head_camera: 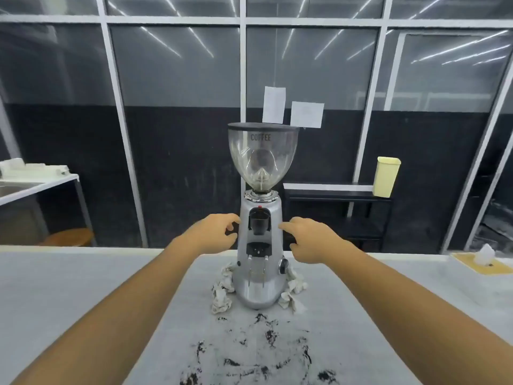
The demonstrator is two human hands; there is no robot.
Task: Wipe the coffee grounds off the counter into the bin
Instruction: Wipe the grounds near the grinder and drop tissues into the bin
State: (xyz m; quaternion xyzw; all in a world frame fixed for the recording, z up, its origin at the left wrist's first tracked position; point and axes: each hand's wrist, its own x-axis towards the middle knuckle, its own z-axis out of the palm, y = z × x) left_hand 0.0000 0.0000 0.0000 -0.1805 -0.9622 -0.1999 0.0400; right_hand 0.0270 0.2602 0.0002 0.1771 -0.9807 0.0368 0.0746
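Observation:
Dark coffee grounds (266, 354) lie scattered in patches on the pale grey counter (69, 287), right in front of me. Behind them stands a silver coffee grinder (259, 284) with a clear, empty bean hopper. Crumpled white cloth or paper (221, 295) is bunched around its base on both sides. My left hand (216, 232) is beside the grinder's left flank and my right hand (308, 240) beside its right flank, both at mid-body height. Their fingers are loosely bent and hold nothing. The right index fingertip is at the grinder's side; I cannot tell whether it touches.
A pale yellow bin-like container (386, 177) stands on a black shelf (333, 190) beyond the counter's far edge. A tissue box (483, 262) sits at the counter's far right. A white table with a sink (36, 182) is at the left, glass walls behind.

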